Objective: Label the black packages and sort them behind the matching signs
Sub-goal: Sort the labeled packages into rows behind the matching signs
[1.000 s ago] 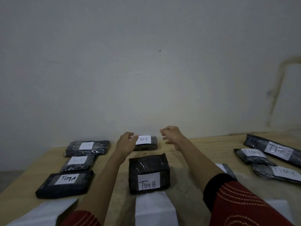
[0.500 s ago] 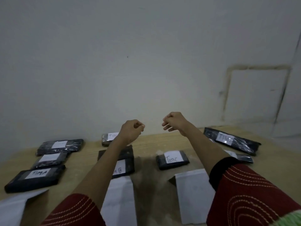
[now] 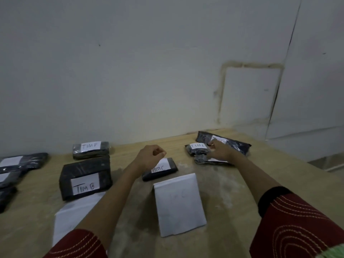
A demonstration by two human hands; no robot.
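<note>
Now the right hand [image 3: 220,152] has dropped from mid-air onto the black plastic-wrapped TIM C packages [image 3: 196,150] at one o'clock, grip unclear; the left hand [image 3: 150,158] stays fisted, empty. Probably tidying behind the white folded-paper sign [image 3: 178,203].

Worker in a dark red short-sleeved top, stitched with cream thread in curved, concentric rows. The dark red left sleeve [image 3: 74,244] carries the stitching along its edge. The dark red right sleeve [image 3: 297,226] is finished with a plain black cuff band [image 3: 271,198], and a green-and-white patch [image 3: 335,252] shows at its lower corner. Below the sleeves, the left hand [image 3: 149,157] and right hand [image 3: 220,151] are uncovered.
</note>
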